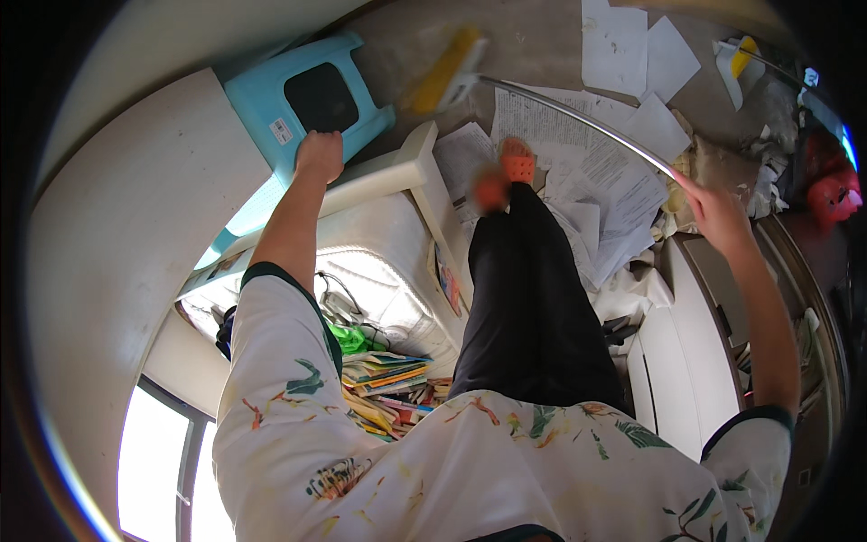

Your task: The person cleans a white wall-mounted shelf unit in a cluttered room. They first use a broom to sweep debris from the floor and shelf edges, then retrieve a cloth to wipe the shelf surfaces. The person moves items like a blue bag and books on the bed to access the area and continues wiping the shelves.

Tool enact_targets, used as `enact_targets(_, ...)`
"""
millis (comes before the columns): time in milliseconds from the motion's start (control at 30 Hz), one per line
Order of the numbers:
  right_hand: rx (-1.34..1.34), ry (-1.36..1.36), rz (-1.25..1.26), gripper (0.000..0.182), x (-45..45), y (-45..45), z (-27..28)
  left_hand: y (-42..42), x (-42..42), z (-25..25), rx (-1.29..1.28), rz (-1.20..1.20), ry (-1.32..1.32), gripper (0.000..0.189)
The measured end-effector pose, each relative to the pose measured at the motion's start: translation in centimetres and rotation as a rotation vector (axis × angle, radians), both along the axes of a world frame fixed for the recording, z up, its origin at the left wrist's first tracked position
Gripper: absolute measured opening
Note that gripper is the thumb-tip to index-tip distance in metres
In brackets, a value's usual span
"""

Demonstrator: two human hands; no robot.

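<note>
My left hand (320,156) is closed on the edge of a light blue plastic stool (261,101), at the lower side of its dark rectangular opening. The stool is tipped against the wall side, beside the bed's white end frame (423,156). In my right hand (721,213) is the upper end of a broom's metal handle (582,120). The handle runs to the far floor, where the broom head (450,71) with yellow bristles looks blurred. Printed sheets (542,122) lie on the floor between the broom head and my right hand, around my orange clogs (518,162).
Blank-looking paper (613,51) lies on the far floor near a white and yellow long-handled tool (735,71). Crumpled bags and a red bag (833,196) crowd the right. A white cabinet (691,352) stands at my right. Books (386,386) are piled by the mattress (379,230).
</note>
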State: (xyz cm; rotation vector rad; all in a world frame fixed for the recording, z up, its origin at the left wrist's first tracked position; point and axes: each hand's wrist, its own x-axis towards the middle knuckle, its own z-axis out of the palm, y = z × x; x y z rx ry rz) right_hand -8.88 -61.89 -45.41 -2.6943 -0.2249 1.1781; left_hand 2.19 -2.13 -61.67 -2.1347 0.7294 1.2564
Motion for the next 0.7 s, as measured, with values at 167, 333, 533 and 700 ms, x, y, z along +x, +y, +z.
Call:
enact_targets(167,-0.076,0.066,-0.316,0.040,-10.4,-7.0,8.1,-0.2,-4.3,1.5,-0.346,0.105,-0.216,0.045)
enact_targets(333,0.022,-0.018,-0.271,0.041,-11.9,-2.8,11.1,-4.3,-13.9,3.7,-0.458,0.728,-0.356,0.060)
enact_targets(533,0.226,0.006,-0.155,0.046,-4.1,10.0,-5.0,-12.5,-18.1,7.2,-0.597,1.025,-0.367,0.063)
enact_targets(700,0.166,0.111,-0.004,0.047,3.7,18.6,-11.2,-14.0,-21.0,10.0,-0.669,1.279,-0.300,0.062)
